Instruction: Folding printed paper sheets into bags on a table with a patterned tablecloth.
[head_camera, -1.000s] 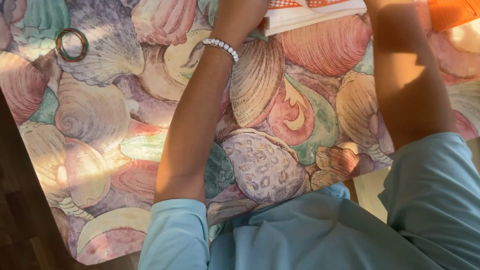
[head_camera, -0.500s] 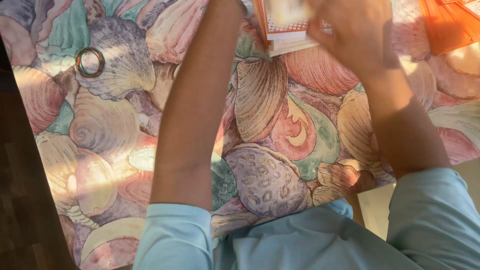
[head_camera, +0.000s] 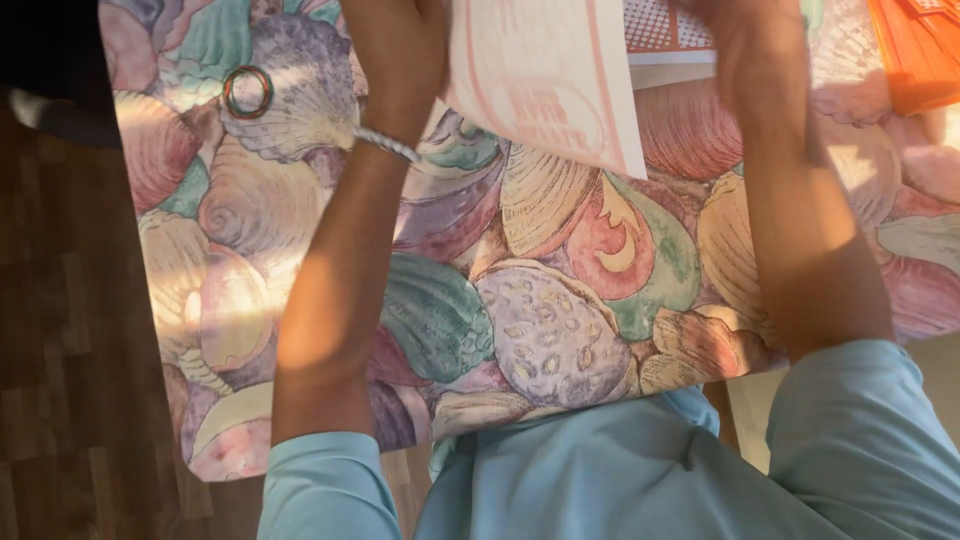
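Note:
My left hand (head_camera: 400, 45) is at the top edge of the view, with a beaded bracelet (head_camera: 385, 145) on its wrist. It grips the left side of a white sheet with pale orange print (head_camera: 545, 85), which is lifted and tilted over the table. My right hand (head_camera: 745, 35) is blurred and partly cut off at the top. It is beside a white pad with an orange grid pattern (head_camera: 660, 30) that lies on the table. Whether the right hand holds anything is not clear.
A cloth printed with large seashells (head_camera: 540, 320) covers the table. A metal ring (head_camera: 248, 91) lies on it at the far left. Orange sheets (head_camera: 920, 50) lie at the top right. Dark wooden floor (head_camera: 60, 350) is to the left.
The white sheet has come up off the pad and toward me, now in my left hand. The view has shifted; my left wrist and bracelet are back in sight.

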